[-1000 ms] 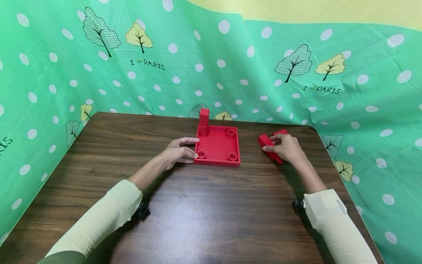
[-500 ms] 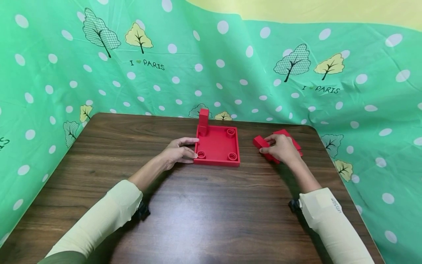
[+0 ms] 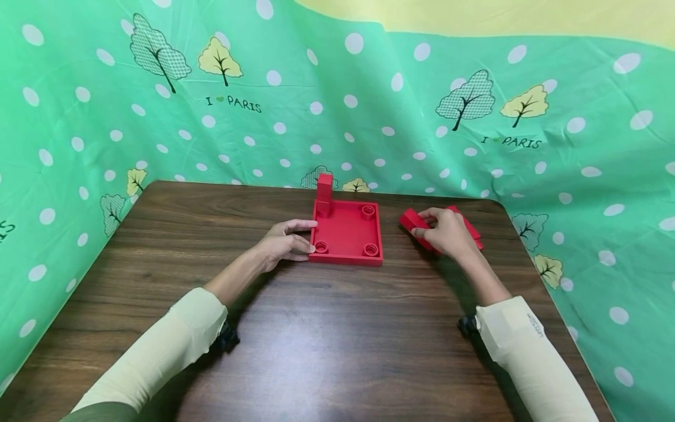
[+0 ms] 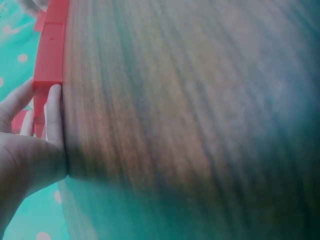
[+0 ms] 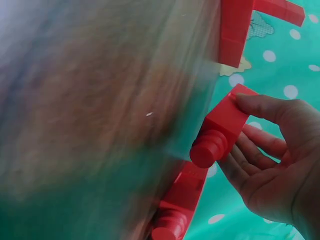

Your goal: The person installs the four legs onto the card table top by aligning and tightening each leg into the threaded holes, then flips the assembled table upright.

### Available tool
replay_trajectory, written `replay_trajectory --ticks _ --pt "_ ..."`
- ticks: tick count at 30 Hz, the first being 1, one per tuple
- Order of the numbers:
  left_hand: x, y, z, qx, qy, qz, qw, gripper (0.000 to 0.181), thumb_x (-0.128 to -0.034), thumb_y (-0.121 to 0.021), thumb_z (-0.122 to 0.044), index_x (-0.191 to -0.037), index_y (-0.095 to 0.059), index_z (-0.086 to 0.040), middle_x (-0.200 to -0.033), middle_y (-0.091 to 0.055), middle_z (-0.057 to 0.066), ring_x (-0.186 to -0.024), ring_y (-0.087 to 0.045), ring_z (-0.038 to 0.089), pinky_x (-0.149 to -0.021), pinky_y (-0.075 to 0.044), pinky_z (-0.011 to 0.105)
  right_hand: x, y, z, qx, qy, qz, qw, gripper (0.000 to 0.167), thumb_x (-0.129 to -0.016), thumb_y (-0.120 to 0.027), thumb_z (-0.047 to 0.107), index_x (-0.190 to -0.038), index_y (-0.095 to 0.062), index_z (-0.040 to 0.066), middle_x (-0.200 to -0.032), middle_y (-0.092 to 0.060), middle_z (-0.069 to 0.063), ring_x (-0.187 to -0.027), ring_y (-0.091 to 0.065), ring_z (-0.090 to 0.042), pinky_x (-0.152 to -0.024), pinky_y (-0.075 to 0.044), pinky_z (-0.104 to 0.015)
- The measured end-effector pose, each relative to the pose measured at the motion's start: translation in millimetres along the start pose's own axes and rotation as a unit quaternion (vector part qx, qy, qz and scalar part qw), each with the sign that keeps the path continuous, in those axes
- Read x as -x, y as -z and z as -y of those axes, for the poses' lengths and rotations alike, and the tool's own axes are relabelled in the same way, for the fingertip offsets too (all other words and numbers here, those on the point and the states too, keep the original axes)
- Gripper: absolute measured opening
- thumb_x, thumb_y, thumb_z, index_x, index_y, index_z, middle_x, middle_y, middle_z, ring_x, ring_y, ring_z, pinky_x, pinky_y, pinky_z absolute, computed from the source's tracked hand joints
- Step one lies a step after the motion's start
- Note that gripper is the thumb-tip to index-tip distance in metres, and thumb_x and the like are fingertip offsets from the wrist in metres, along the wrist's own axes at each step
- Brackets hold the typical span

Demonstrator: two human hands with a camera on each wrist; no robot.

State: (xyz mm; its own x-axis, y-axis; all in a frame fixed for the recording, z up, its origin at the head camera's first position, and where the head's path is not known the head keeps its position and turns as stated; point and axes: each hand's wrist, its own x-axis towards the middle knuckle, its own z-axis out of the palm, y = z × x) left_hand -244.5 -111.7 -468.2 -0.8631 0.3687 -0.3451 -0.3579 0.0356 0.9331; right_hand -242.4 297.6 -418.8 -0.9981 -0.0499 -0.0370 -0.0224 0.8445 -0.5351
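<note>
A shallow red square base (image 3: 348, 228) with raised walls lies on the wooden table. Round ringed sockets (image 3: 371, 250) show in three of its corners. An upright red block (image 3: 324, 190) stands in the far left corner. My left hand (image 3: 285, 241) rests its fingers against the base's left wall and near left corner. To the right, my right hand (image 3: 448, 231) pinches a red rectangular block (image 5: 227, 115) between thumb and fingers. A round ridged stub (image 5: 207, 149) sticks out of one end of that block.
More red blocks (image 3: 468, 225) lie behind the right hand; one with a stub (image 5: 182, 192) shows in the right wrist view. The brown wooden table (image 3: 327, 328) ends at a green dotted cloth (image 3: 348, 129) along the back and sides.
My right hand has drawn the red block to the left, away from the other blocks, and tilted it slightly up. The left hand and the base have stayed in place.
</note>
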Motion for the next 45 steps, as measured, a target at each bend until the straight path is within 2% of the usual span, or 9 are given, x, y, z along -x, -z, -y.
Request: replay_trajectory --ticks 10,21,37,45 --pt "0.9 0.0 -0.4 0.001 0.001 0.002 1.0 0.073 -0.0965 -0.074 0.01 -0.165 -0.058 -0.012 -0.167 -0.055 0.017 -0.093 -0.077 0.012 -0.089 -0.072 0.038 -4.9 4 19 -0.022 0.019 -0.03 0.9991 0.046 -0.102 -0.082 0.022 -0.142 -0.072 0.0 -0.131 -0.079 -0.026 -0.114 -0.078 -0.041 -0.098 -0.066 -0.058" --pt "1.5 -0.2 -1.3 0.001 0.002 0.001 1.0 0.074 -0.0962 -0.073 0.01 -0.165 -0.058 -0.012 -0.168 -0.055 0.016 -0.092 -0.077 0.012 -0.089 -0.072 0.038 -10.0 2 39 -0.06 0.03 -0.063 0.9957 0.05 -0.103 -0.081 0.023 -0.147 -0.071 0.001 -0.139 -0.077 -0.021 -0.121 -0.075 -0.04 -0.107 -0.064 -0.059" --pt "1.8 -0.5 -1.7 0.001 0.001 -0.002 1.0 0.073 -0.0963 -0.074 0.01 -0.164 -0.058 -0.011 -0.162 -0.059 0.018 -0.091 -0.077 0.012 -0.089 -0.072 0.038 -18.9 -13 66 -0.12 0.045 -0.104 0.9862 0.052 -0.102 -0.081 0.021 -0.148 -0.07 0.001 -0.137 -0.076 -0.023 -0.122 -0.074 -0.041 -0.108 -0.064 -0.058" --pt "2.0 -0.6 -0.8 0.001 0.002 -0.003 1.0 0.072 -0.0964 -0.074 0.01 -0.164 -0.059 -0.011 -0.155 -0.063 0.018 -0.091 -0.078 0.012 -0.089 -0.072 0.038 -22.8 -22 77 -0.164 0.04 -0.105 0.9801 0.055 -0.102 -0.082 0.02 -0.151 -0.068 0.0 -0.138 -0.074 -0.024 -0.124 -0.072 -0.043 -0.111 -0.061 -0.056"
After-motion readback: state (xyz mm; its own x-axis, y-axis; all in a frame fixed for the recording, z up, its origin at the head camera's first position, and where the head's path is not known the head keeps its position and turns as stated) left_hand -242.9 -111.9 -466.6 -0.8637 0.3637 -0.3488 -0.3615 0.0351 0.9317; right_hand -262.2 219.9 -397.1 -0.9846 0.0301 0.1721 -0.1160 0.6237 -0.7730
